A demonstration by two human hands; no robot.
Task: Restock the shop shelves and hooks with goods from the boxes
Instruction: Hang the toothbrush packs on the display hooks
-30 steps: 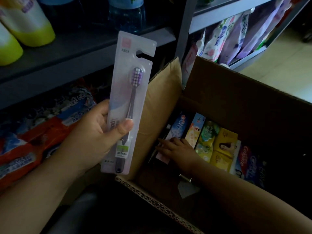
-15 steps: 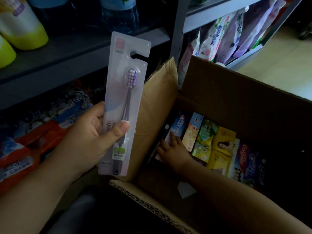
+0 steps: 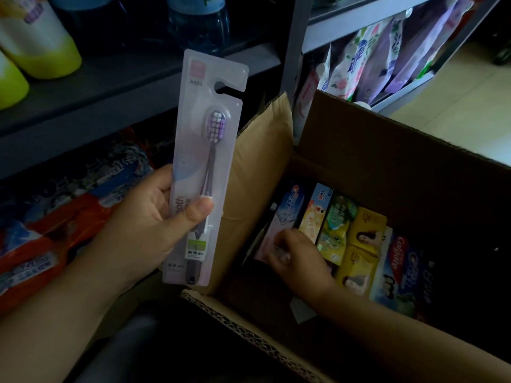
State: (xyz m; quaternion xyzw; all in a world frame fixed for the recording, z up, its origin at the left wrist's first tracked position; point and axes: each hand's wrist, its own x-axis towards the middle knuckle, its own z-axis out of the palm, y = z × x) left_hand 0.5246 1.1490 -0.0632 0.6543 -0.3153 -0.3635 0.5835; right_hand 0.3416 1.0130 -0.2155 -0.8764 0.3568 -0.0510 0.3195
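Note:
My left hand (image 3: pixel 143 225) grips a packaged toothbrush (image 3: pixel 206 161) upright, thumb across the front of its clear blister card with a hook slot at the top. It is held in front of the shelf, left of an open cardboard box (image 3: pixel 387 167). My right hand (image 3: pixel 296 255) reaches down into the box, fingers curled on a pale pink pack (image 3: pixel 272 233) at the left end of a row of toothpaste cartons (image 3: pixel 356 239) standing on end. Whether the pink pack is gripped or only touched is unclear in the dim light.
A grey metal shelf (image 3: pixel 116 87) carries yellow pouches (image 3: pixel 41 48) and a blue bottle (image 3: pixel 199 20). Red and blue packs (image 3: pixel 55 222) fill the lower shelf at left. Purple and floral pouches (image 3: pixel 387 56) stand on the shelf at right, by a beige floor (image 3: pixel 464 106).
My right hand's fingers curled down onto the pink pack in the box. My left hand kept hold of the toothbrush, almost still.

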